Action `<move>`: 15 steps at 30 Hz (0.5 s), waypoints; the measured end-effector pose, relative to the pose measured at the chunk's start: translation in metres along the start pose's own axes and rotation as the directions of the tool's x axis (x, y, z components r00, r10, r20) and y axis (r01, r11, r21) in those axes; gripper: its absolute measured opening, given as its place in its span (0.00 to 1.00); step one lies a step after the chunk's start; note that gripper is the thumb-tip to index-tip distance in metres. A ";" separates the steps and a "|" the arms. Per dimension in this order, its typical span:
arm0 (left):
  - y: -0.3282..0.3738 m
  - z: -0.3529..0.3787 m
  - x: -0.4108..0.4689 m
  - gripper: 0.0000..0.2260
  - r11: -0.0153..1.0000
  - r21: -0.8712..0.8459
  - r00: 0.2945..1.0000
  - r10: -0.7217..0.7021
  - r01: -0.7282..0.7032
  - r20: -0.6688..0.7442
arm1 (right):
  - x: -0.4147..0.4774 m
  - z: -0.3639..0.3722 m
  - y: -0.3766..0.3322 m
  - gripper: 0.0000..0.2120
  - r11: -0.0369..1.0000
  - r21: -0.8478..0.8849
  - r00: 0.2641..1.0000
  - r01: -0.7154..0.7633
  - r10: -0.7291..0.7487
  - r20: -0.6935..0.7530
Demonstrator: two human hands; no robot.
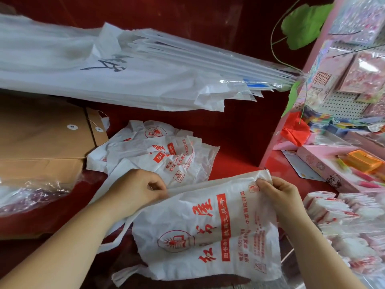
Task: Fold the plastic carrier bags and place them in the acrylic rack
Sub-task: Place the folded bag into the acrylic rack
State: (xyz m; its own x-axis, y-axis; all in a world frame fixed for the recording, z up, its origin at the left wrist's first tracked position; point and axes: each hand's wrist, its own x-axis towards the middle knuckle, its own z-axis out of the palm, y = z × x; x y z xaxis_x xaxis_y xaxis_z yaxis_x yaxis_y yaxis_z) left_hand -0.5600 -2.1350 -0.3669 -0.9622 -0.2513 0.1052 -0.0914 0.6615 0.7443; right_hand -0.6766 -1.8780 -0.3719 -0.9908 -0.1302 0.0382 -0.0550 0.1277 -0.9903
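A white plastic carrier bag (208, 232) with red printing is stretched between my hands above the red counter. My left hand (137, 188) pinches its upper edge near the middle-left. My right hand (279, 195) pinches the bag's upper right corner. Its handles hang at the lower left. A loose pile of the same bags (158, 151) lies just behind. The clear acrylic rack (341, 226) at the right holds several folded bags with red print.
A big bundle of white plastic-wrapped sheets (104, 69) spans the back. Brown string-tie envelopes (41, 142) lie at the left beside crinkled clear plastic (31, 195). A pink display shelf (343, 122) with stationery stands at the right. The red counter (235, 161) shows between them.
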 end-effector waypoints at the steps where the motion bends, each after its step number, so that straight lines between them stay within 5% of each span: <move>1: -0.002 -0.003 0.001 0.10 1.000 -0.001 0.997 0.011 -0.011 -0.072 | -0.001 0.001 0.001 0.10 0.999 -0.041 1.000 -0.005 0.006 0.014; 4: -0.004 -0.007 0.002 0.11 0.996 -0.072 0.966 0.035 -0.055 -0.256 | -0.003 0.005 0.006 0.10 0.996 -0.094 0.999 -0.009 0.012 0.032; 6: -0.001 -0.009 0.001 0.10 0.992 -0.121 0.969 0.010 -0.042 -0.247 | -0.002 0.005 0.007 0.08 0.996 -0.083 1.000 -0.015 0.017 0.022; 12: -0.014 -0.034 0.000 0.10 0.985 -0.146 0.992 -0.083 0.096 0.093 | 0.004 -0.002 0.010 0.06 0.994 -0.086 0.998 -0.059 0.057 -0.032; 15: -0.029 -0.048 -0.005 0.15 0.981 0.015 0.946 -0.193 0.196 0.261 | 0.008 -0.007 0.011 0.05 0.991 -0.113 0.994 -0.079 0.069 -0.087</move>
State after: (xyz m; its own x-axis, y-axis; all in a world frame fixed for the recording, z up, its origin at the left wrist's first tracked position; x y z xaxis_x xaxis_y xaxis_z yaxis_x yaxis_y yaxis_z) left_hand -0.5399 -2.1872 -0.3574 -0.9595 -0.1803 -0.2163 -0.2816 0.6099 0.7408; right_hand -0.6858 -1.8710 -0.3816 -0.9992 -0.0346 -0.0185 0.0094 0.2475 -0.9688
